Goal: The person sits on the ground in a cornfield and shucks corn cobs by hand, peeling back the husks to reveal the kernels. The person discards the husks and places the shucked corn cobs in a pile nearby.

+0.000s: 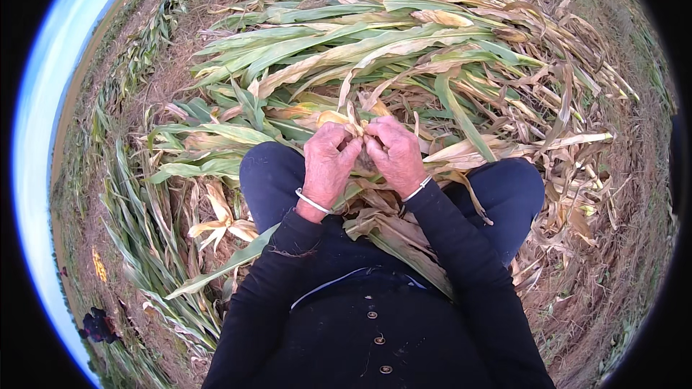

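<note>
My left hand [331, 158] and my right hand [396, 152] meet above the gap between my bent knees. The thumbs and fingertips of both pinch the pale, dry corn husk [355, 127] at the tip of an ear. Most of that ear is hidden by the hands and leaves. Below the hands, dry corn leaves [397, 240] lie across my lap. Just beyond the fingertips are a yellowish husk [331, 117] and green-and-tan corn leaves [303, 113].
Cut corn stalks [351, 48] lie in a broad heap in front, with husked ears [443, 18] among them. A peeled-back husk [224, 220] rests left of my knee. Farther left are yellow corn cobs [99, 263] and a dark shape [99, 326], too small to identify.
</note>
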A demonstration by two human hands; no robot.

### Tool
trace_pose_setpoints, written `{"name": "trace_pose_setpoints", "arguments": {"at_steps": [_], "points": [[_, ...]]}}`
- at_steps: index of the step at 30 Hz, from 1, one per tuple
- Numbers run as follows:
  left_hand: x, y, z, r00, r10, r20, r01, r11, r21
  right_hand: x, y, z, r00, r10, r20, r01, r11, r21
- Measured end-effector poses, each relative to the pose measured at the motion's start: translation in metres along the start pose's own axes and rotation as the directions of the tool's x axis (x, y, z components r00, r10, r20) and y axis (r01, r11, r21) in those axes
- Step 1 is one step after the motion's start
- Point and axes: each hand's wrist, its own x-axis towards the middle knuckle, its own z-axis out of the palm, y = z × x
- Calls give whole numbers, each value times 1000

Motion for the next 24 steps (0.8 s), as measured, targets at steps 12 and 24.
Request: {"name": "trace_pose_setpoints", "arguments": {"at_steps": [12, 24], "points": [[-12, -4, 20, 927, -345, -148, 316, 930, -187, -6, -15, 10, 999, -23, -25, 20, 991, -129], [-31, -34, 17, 714, -632, 300, 438, 68, -897, -19, 19, 3, 889, 458, 9, -411, 789, 457]]}}
